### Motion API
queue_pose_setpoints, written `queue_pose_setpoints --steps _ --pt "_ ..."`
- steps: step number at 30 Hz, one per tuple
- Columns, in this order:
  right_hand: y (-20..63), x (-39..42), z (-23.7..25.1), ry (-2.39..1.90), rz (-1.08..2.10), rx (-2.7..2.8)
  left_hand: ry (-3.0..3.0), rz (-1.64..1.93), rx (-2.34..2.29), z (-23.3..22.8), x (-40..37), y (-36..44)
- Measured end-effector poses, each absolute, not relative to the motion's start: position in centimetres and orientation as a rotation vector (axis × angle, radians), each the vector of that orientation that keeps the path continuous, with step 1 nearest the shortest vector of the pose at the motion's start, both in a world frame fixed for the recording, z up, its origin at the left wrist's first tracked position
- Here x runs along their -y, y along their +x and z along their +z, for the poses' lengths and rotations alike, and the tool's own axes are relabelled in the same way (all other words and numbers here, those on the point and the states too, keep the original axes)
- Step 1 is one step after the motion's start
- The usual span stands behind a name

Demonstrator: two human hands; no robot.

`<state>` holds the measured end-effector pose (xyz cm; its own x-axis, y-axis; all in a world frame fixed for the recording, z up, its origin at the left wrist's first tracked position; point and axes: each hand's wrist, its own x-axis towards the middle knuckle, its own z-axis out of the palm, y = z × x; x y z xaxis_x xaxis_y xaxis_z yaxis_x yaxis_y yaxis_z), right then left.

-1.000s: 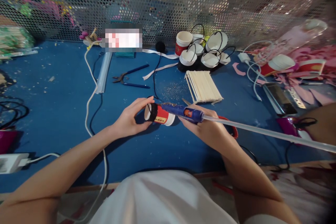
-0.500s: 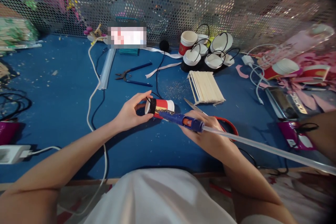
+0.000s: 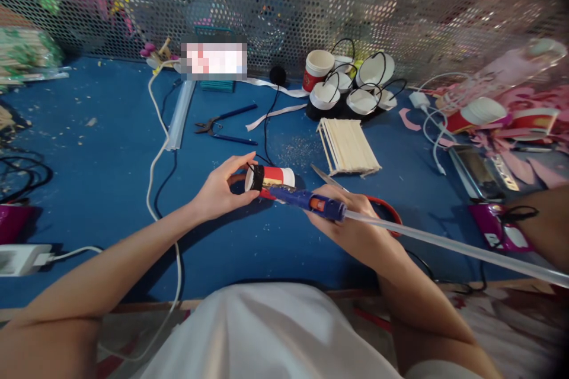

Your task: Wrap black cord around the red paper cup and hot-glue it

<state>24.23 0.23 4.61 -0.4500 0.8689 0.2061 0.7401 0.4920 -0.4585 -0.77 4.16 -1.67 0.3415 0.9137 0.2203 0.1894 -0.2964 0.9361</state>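
A red and white paper cup [image 3: 273, 175] lies on its side, with black cord wound around its left end. My left hand [image 3: 224, 188] grips that end between thumb and fingers. In my right hand [image 3: 351, 225] is a blue glue gun [image 3: 306, 199], its nozzle at the cup's near side; whether it touches cannot be made out. A long clear glue stick [image 3: 444, 247] runs out of the gun's back to the right. From the cup, black cord leads up to a dark ball of cord [image 3: 278, 76]. Scissors with red handles [image 3: 391, 211] lie partly under my right hand.
Pliers [image 3: 229, 124], glue sticks [image 3: 181, 118] and a white cable [image 3: 153, 174] lie left of centre. Several cups with cord handles [image 3: 324, 98] stand behind a stick panel [image 3: 351, 147]. A phone [image 3: 475, 174] and another person's arm [image 3: 549, 228] are at right; a mesh screen [image 3: 275, 6] closes the back.
Almost nothing differs. The glue gun's nozzle stays along the cup's near side, and my left hand keeps its grip; the whole view has shifted very slightly.
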Motion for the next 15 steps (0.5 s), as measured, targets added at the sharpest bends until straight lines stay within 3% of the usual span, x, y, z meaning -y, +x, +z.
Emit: queue_pose_setpoints --steps 15 --pt "24.71 -1.02 3.9 -1.405 0.39 2.2 2.08 1.015 -0.897 -0.78 -3.64 -0.72"
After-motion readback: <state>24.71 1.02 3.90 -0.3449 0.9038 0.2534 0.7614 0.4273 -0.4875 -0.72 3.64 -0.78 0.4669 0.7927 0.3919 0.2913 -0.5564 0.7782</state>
